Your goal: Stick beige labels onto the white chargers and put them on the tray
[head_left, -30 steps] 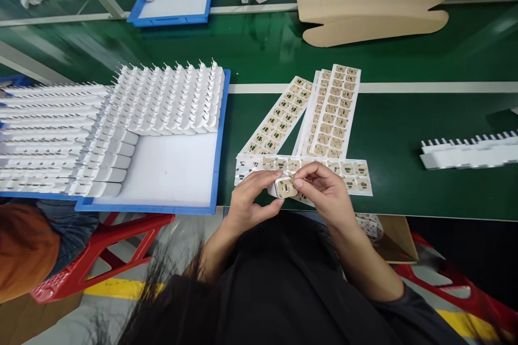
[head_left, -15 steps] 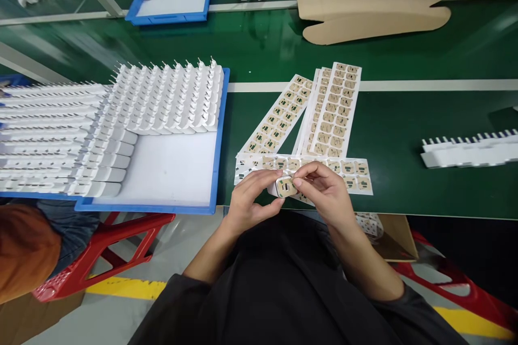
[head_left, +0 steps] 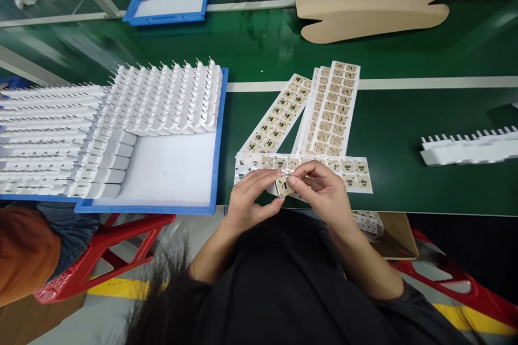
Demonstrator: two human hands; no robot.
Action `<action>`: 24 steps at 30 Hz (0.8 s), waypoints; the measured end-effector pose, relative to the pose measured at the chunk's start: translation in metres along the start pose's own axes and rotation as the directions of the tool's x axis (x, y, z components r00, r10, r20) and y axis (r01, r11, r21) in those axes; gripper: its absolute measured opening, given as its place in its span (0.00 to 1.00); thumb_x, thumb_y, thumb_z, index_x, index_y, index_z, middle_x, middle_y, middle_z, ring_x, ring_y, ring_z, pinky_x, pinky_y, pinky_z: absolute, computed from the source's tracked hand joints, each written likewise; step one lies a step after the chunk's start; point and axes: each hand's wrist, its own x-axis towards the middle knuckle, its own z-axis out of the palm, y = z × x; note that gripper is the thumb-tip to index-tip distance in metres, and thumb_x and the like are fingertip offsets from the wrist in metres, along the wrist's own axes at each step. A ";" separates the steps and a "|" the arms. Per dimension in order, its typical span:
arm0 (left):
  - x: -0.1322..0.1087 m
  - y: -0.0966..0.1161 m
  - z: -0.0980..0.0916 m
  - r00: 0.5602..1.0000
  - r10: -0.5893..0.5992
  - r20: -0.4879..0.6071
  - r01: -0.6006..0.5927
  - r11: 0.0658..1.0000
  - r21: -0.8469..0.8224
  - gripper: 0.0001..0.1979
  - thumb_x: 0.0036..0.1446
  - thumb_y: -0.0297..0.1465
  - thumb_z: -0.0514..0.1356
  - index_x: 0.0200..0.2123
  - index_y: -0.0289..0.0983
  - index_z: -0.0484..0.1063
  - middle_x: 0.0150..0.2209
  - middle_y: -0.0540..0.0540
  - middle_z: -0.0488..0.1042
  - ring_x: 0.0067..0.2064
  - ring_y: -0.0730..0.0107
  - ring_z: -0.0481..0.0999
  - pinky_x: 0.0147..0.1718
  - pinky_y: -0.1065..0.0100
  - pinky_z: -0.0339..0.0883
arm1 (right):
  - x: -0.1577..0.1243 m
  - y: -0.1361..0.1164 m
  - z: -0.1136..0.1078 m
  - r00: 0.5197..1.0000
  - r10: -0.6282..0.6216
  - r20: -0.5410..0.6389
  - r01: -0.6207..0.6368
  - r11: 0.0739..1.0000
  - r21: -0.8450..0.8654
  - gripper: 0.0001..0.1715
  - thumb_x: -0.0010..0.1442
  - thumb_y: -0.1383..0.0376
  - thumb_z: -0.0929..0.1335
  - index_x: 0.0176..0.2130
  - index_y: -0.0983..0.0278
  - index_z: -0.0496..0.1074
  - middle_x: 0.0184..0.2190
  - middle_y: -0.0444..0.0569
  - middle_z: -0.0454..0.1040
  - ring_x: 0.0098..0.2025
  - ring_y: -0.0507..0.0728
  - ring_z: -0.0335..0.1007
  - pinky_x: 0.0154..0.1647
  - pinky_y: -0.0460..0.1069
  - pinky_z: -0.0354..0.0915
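White charger sat pinched in my left hand, steadied so my right hand, pinching its end, could press the tan sticker flat.

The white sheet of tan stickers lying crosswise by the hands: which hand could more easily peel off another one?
Probably the right hand: the unpeeled end of the white sticker sheet lies beyond its knuckles, and only its fingertips touch the small white charger plug, which the left hand grips.
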 end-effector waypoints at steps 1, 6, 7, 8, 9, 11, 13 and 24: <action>0.000 0.000 0.000 1.000 0.001 0.000 -0.001 1.000 0.007 0.24 0.57 0.27 0.68 0.57 0.40 0.72 0.48 0.40 0.84 0.49 0.58 0.84 0.50 0.57 0.80 | 0.000 -0.001 0.000 1.000 -0.004 -0.004 0.004 1.000 -0.016 0.08 0.61 0.59 0.75 0.35 0.59 0.75 0.30 0.44 0.73 0.31 0.52 0.70 0.33 0.49 0.71; 0.000 -0.001 0.000 0.999 0.032 -0.015 -0.032 0.999 0.034 0.23 0.58 0.29 0.68 0.56 0.40 0.73 0.47 0.40 0.84 0.49 0.58 0.85 0.49 0.57 0.81 | -0.001 -0.002 0.002 1.000 -0.020 -0.024 0.017 0.993 -0.114 0.08 0.62 0.59 0.74 0.35 0.60 0.74 0.30 0.44 0.74 0.31 0.53 0.70 0.32 0.49 0.70; 0.000 -0.001 0.000 0.999 0.037 -0.020 -0.036 0.999 0.034 0.23 0.58 0.29 0.68 0.56 0.40 0.73 0.47 0.40 0.84 0.48 0.58 0.85 0.48 0.57 0.81 | -0.001 -0.002 0.002 0.999 -0.027 -0.030 0.023 0.990 -0.137 0.08 0.62 0.59 0.74 0.35 0.60 0.74 0.30 0.44 0.73 0.31 0.53 0.70 0.32 0.49 0.71; 0.000 -0.001 0.000 0.999 0.038 -0.025 -0.037 0.999 0.031 0.23 0.58 0.29 0.68 0.56 0.40 0.73 0.47 0.40 0.84 0.48 0.58 0.85 0.48 0.57 0.81 | 0.000 -0.001 0.002 0.999 -0.035 -0.039 0.029 0.987 -0.156 0.08 0.62 0.59 0.74 0.35 0.60 0.74 0.30 0.44 0.73 0.32 0.53 0.70 0.33 0.49 0.71; 0.000 -0.001 0.000 0.999 0.034 -0.032 -0.033 0.999 0.026 0.23 0.58 0.29 0.68 0.56 0.40 0.73 0.47 0.41 0.84 0.48 0.58 0.85 0.48 0.58 0.81 | 0.000 0.000 0.002 0.999 -0.032 -0.044 0.025 0.987 -0.161 0.08 0.61 0.59 0.75 0.35 0.59 0.74 0.30 0.45 0.73 0.33 0.53 0.70 0.33 0.49 0.72; -0.001 0.000 0.000 0.999 0.016 -0.039 -0.016 1.000 0.003 0.23 0.57 0.28 0.69 0.56 0.40 0.73 0.47 0.41 0.84 0.49 0.58 0.85 0.48 0.58 0.81 | 0.002 0.002 0.000 1.000 0.012 -0.018 -0.014 0.995 -0.101 0.09 0.60 0.58 0.75 0.36 0.59 0.75 0.30 0.45 0.72 0.33 0.53 0.70 0.32 0.48 0.72; -0.005 -0.001 0.002 0.999 -0.014 -0.043 0.012 0.999 -0.050 0.23 0.58 0.28 0.68 0.56 0.40 0.73 0.47 0.41 0.84 0.49 0.58 0.85 0.49 0.58 0.81 | 0.004 0.003 -0.003 0.994 0.088 0.067 -0.090 0.996 0.026 0.10 0.60 0.56 0.75 0.38 0.59 0.77 0.30 0.44 0.71 0.31 0.53 0.69 0.29 0.48 0.73; -0.020 -0.012 0.027 0.983 -0.143 -0.117 0.110 0.962 -0.250 0.22 0.58 0.25 0.69 0.55 0.42 0.73 0.53 0.39 0.81 0.56 0.57 0.81 0.56 0.52 0.76 | 0.000 0.017 0.012 0.995 0.069 0.065 -0.075 0.993 0.091 0.17 0.54 0.61 0.78 0.42 0.57 0.74 0.37 0.45 0.62 0.39 0.54 0.61 0.27 0.44 0.66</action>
